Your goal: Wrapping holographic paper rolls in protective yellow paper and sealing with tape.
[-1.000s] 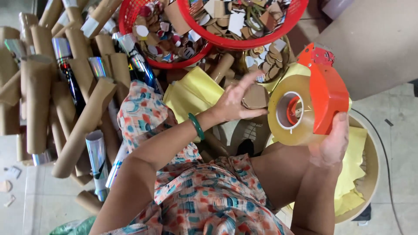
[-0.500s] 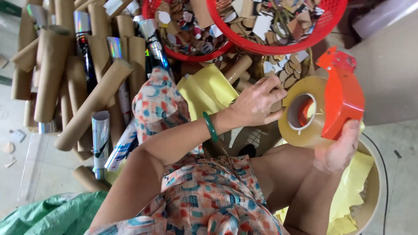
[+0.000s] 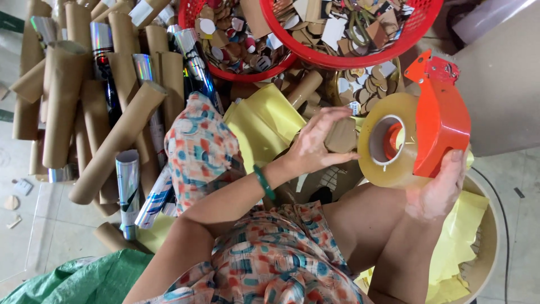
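Note:
My right hand (image 3: 441, 191) grips a red tape dispenser (image 3: 441, 115) by its handle. The dispenser carries a large roll of clear brownish tape (image 3: 388, 143) and is held upright over my lap. My left hand (image 3: 318, 146), with a green bracelet on its wrist, reaches toward the roll from the left. Its fingers are spread and the fingertips touch the roll's left edge. A small brown cardboard piece (image 3: 341, 136) shows just behind those fingers; I cannot tell whether the hand holds it.
Several cardboard tubes (image 3: 107, 141) and shiny foil-wrapped tubes (image 3: 128, 180) lie heaped at the left. Two red baskets (image 3: 337, 59) of cardboard scraps sit ahead. Yellow paper sheets (image 3: 264, 124) lie beneath, with more in a round basket (image 3: 486, 247). A green tarp (image 3: 84, 278) is at the lower left.
My left hand has moved right and closed in on the tape roll until its fingertips touch it. The dispenser stays in my right hand, held a little more upright.

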